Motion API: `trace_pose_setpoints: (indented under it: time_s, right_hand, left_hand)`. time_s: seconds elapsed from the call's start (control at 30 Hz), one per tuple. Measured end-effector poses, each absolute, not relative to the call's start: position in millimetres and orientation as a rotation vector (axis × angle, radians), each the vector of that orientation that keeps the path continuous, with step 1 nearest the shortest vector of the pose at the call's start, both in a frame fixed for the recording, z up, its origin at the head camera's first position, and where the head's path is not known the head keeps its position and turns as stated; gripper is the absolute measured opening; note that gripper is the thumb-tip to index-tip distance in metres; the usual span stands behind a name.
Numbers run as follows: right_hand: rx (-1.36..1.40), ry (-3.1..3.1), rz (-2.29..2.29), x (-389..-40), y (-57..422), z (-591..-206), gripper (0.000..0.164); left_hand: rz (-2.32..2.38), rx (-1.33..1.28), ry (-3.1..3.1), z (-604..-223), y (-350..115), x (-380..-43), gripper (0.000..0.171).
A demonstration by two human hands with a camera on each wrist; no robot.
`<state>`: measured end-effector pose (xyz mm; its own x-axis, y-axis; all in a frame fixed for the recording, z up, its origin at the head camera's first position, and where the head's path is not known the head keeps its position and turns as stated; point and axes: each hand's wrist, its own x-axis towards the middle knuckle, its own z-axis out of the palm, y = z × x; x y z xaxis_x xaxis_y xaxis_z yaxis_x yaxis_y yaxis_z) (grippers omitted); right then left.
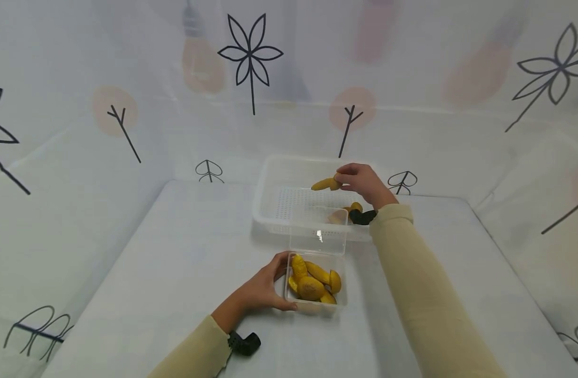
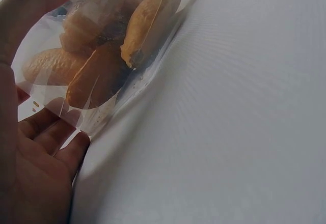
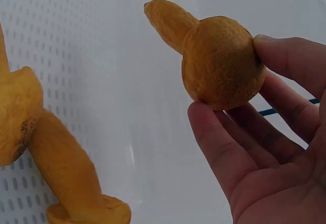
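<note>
Over the white basket (image 1: 262,202), my right hand (image 1: 363,184) pinches a yellow mushroom (image 3: 219,63) by its round cap, between thumb and fingertips. Its stem points away from the palm. My left hand (image 1: 262,287) holds a clear plastic box (image 1: 312,308) at its left side, thumb near the front corner and fingers towards the back. Several yellow mushrooms (image 1: 310,289) lie in that box, seen through its wall in the left wrist view. More mushrooms (image 3: 66,163) lie in the basket, partly hidden by the right wrist in the head view.
The box's clear lid (image 1: 317,239) stands raised at the back, in front of the basket's near wall. A white table (image 1: 199,252) bears both containers. Printed white cloth (image 1: 289,131) hangs behind and along the sides. Each wrist carries a black device (image 1: 245,344).
</note>
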<state>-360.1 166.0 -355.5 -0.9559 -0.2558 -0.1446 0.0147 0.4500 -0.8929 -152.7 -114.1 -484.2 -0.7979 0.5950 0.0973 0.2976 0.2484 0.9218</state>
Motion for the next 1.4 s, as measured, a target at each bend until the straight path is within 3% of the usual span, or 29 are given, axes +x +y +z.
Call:
trace_pose_setpoints:
  time_s: [0.63, 0.9, 1.4]
  right_hand:
    - [-0.148, 2.380, -1.289, -362, 168, -374, 0.040]
    - [-0.169, 2.427, -1.220, -362, 168, -372, 0.043]
    - [-0.224, 2.458, -1.228, -349, 173, -349, 0.040]
  left_hand:
    - [1.536, 0.806, 2.221, -449, -114, -141, 0.105]
    - [1.543, 0.806, 2.257, -484, -116, -153, 0.109]
    - [1.540, 0.794, 2.267, -484, -116, -152, 0.107]
